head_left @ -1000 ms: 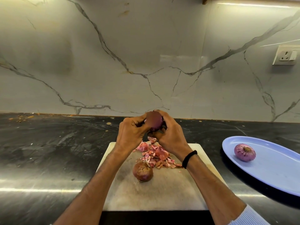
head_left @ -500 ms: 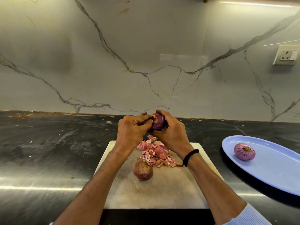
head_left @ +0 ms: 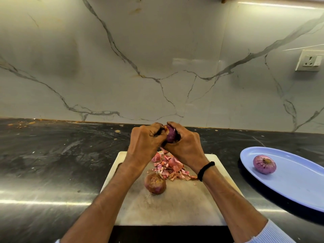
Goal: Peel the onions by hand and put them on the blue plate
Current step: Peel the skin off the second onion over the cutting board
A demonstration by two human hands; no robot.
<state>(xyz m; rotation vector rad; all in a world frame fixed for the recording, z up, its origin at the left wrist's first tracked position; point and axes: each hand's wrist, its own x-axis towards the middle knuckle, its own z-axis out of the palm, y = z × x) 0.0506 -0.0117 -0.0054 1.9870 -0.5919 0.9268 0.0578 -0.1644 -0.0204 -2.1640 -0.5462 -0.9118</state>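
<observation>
**Peeling in mid-air**

We hold a purple onion (head_left: 171,135) in the air just past the far edge of the cutting board (head_left: 175,207). Our right hand (head_left: 185,146) wraps its fingers round the onion from the right. Our left hand (head_left: 145,139) is curled against the onion's left side, thumb and fingertips pinching at the skin near the top. On the board, below the hands, lies a heap of pink peels (head_left: 171,166). Just on the near side of the heap sits a brown onion (head_left: 155,183) with its skin on. To the right of the board, apart from it, the blue plate (head_left: 298,181) carries one peeled onion (head_left: 264,164). A black band (head_left: 206,170) circles our right wrist. The board rests on a dark counter (head_left: 52,163).
</observation>
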